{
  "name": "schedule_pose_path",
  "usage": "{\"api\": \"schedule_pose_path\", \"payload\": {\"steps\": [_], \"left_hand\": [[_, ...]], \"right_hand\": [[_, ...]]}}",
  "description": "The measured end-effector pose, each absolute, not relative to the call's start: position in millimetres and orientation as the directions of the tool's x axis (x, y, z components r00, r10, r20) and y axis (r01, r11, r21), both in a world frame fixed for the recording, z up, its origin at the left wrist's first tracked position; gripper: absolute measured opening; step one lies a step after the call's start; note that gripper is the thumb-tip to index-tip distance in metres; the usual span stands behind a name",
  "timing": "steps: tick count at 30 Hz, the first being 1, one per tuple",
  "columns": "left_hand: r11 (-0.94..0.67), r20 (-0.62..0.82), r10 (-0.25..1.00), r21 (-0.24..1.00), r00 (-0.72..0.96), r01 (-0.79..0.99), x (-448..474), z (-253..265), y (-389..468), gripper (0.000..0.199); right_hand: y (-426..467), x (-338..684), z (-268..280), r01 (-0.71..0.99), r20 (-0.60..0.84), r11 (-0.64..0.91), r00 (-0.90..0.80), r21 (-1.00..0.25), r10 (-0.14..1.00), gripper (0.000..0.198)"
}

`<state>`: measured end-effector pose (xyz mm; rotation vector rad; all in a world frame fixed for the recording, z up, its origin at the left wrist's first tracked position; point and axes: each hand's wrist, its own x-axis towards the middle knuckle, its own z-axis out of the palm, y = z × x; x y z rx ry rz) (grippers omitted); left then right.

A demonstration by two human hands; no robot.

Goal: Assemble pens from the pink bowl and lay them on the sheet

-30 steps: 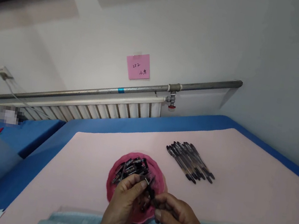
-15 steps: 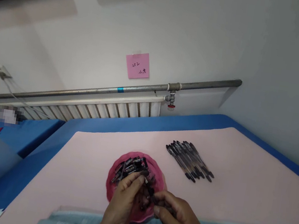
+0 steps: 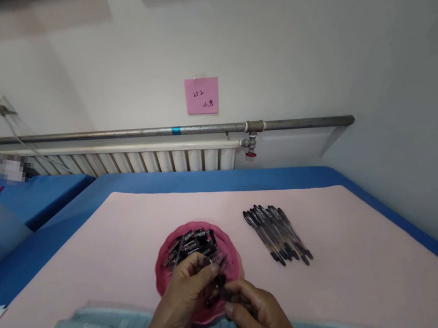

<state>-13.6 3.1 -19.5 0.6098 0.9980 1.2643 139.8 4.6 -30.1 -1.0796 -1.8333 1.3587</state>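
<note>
Above the near side of a pink scalloped bowl (image 3: 236, 249), my two hands are close together. My left hand (image 3: 186, 290) is closed in a pinch on a small pen part, mostly hidden by the fingers. My right hand (image 3: 258, 315) is wrapped round a pen (image 3: 224, 292), its dark end pointing at the left fingertips and the rest running back under the palm. In the bowl lies a heap of black pen caps and small pen parts (image 3: 193, 243). To the right, a row of capped black pens (image 3: 276, 233) lies slantwise, side by side.
A pale pink sheet (image 3: 129, 238) covers the blue table (image 3: 200, 181). Teal cloth (image 3: 116, 327) lies along the near edge. Behind stand a white radiator (image 3: 161, 162) and a metal pipe (image 3: 299, 124) with a red-handled valve (image 3: 250, 154). A pink note (image 3: 202, 95) hangs on the wall.
My left fingertips have moved slightly down and right, nearer the right hand, and cover more of the small part. My right hand has hardly moved. The row of pens is unchanged.
</note>
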Motion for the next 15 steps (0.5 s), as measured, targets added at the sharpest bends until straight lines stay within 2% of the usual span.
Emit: {"api": "schedule_pose_path", "payload": {"steps": [4,9,15], "left_hand": [[0.255,-0.267,0.962,0.825,0.05,-0.504,-16.2,-18.5,3.3,0.022],[0.221,-0.254,0.967,0.835,0.004,-0.505,-19.6,-16.9,3.4,0.021],[0.267,-0.286,0.958,0.85,0.028,-0.455,-22.7,-9.4,1.2,0.022]], "right_hand": [[5.6,140.8,-31.4,0.26,-0.008,0.137,-0.49,-0.956,0.871,0.019],[4.8,141.0,-33.2,0.273,-0.006,0.153,-0.502,-0.95,0.865,0.019],[4.7,140.2,-31.3,0.254,-0.03,0.115,-0.505,-0.96,0.863,0.019]]}}
